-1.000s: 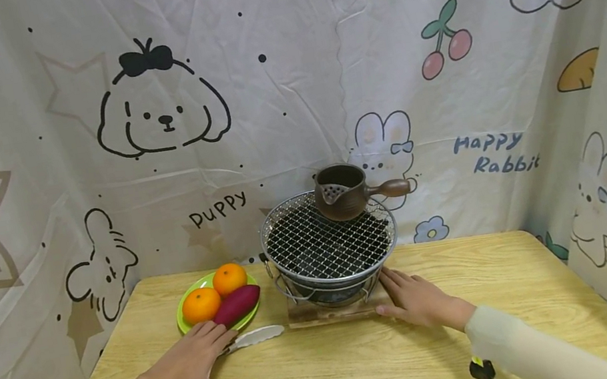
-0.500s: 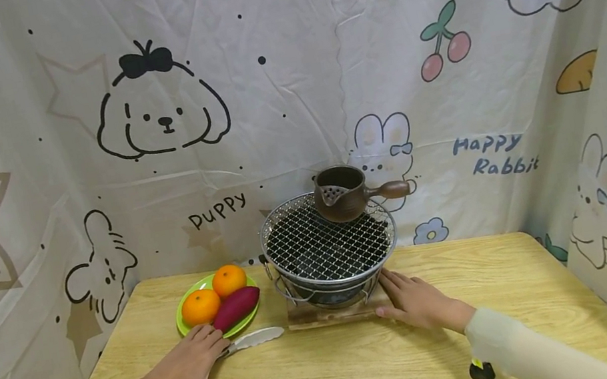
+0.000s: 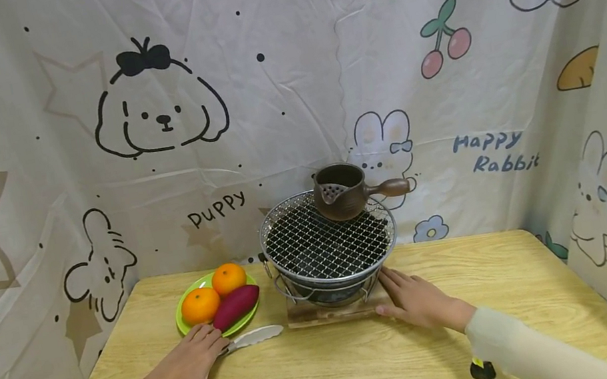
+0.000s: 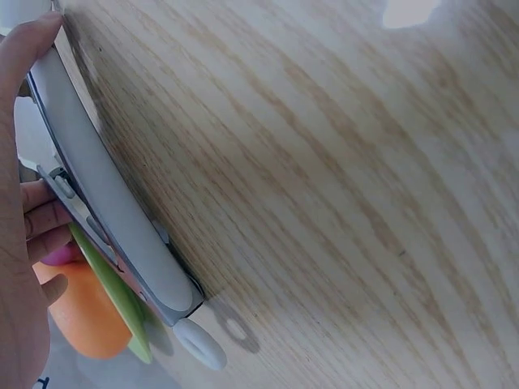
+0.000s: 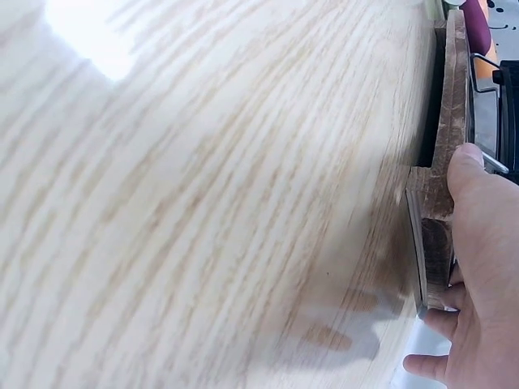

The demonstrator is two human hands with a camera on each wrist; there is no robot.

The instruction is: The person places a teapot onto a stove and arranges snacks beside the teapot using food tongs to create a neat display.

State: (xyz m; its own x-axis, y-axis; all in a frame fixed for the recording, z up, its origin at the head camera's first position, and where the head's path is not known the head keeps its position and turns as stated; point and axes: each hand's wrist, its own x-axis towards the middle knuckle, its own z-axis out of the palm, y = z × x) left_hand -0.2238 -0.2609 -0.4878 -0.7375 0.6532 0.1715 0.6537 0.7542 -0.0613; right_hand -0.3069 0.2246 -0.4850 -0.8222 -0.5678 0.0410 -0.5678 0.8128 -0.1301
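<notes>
Wooden table (image 3: 336, 373): left hand (image 3: 189, 372) grips white tongs (image 3: 250, 368); right hand (image 3: 421, 301), fingers flat, touches the grill's wooden board (image 3: 331, 313).

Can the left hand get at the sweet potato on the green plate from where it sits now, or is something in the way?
Probably yes. The left hand rests on the tongs just in front of the green plate, and the sweet potato lies on the plate's near side, uncovered. The oranges sit behind it, and the grill stands off to the right.
</notes>
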